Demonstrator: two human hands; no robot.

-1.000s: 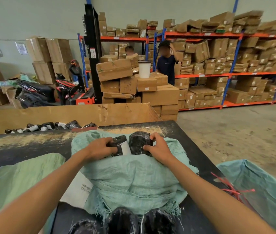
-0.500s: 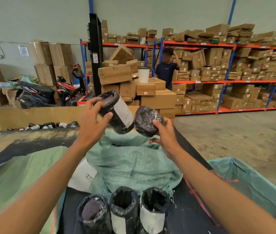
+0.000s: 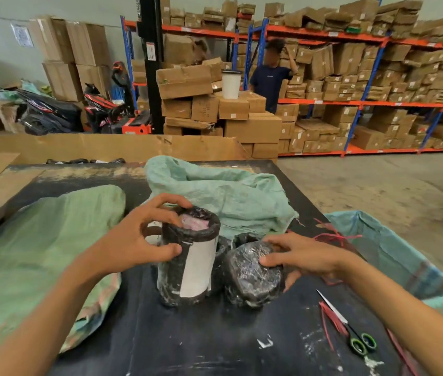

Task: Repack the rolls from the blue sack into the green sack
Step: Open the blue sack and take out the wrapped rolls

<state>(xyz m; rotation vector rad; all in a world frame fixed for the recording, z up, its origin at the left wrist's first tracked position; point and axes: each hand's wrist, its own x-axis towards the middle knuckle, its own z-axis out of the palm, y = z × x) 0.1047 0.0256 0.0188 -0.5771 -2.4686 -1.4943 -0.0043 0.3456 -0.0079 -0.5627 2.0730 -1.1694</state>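
While both hands work at the middle of the black table (image 3: pixel 201 340), each holds a black-wrapped roll. The left hand (image 3: pixel 133 240) curls round the tall roll (image 3: pixel 187 261), thumb on its near side and fingertips on the far rim; this roll stands upright, long axis vertical, open end up, a white label facing the viewer. The right hand (image 3: pixel 304 256) grips the second roll (image 3: pixel 252 275), fingers curled over its top and thumb below at its 4 o'clock side. That roll is tipped, one rounded end facing the viewer. The two rolls sit just beside each other, seemingly touching, and both appear to rest on the table. More dark rolls are partly hidden behind them.

From the hands, a pale green sack (image 3: pixel 33 256) lies flat at 9 o'clock, right beside the left forearm, so the left hand is the nearer one to it. Its mouth cannot be seen from here. A crumpled teal sack (image 3: pixel 214 191) lies at 12 o'clock, just behind the rolls. A bluer sack (image 3: pixel 394 251) hangs open off the table edge at 3 o'clock, near the right wrist.

Judging by this layout, the rolls must travel leftward, toward 9 o'clock, and the green sack likely needs opening first.

Scissors (image 3: pixel 350 332) with green handles lie at 5 o'clock, beside red string.
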